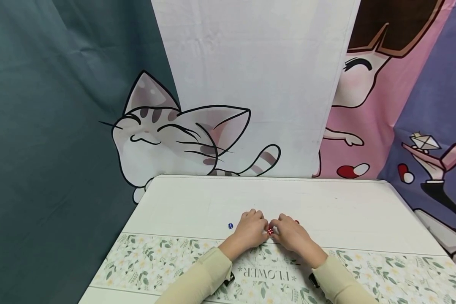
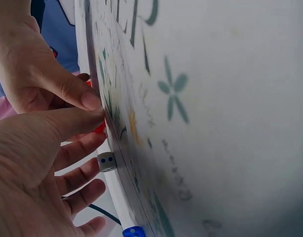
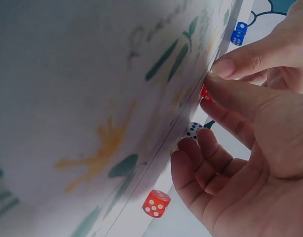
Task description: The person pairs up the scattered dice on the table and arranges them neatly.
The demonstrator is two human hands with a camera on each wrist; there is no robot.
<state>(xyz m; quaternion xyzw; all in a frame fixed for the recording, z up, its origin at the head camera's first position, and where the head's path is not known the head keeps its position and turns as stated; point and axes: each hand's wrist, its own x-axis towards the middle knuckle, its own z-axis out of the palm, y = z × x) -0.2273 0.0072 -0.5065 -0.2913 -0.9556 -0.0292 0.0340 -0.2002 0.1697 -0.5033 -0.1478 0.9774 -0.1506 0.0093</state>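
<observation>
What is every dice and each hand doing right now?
left hand: fingers curled, thumb tip against the red die between the hands
right hand: thumb pressed on the same die
red die between the hands: on the table, mostly hidden
white die: lying free under the fingers
second red die: lying free, apart
blue die: lying free, left of the hands

The red die lying near the floral runner's edge looks like glossy, slightly see-through plastic with white painted pips, and so does the blue die farther along that edge. The white die with blue pips is opaque, smooth plastic. The desk top is white, smooth and matt with a faint grain, the floral runner across its near edge looks like printed matt sheet, and both sleeves are soft beige cloth.
</observation>
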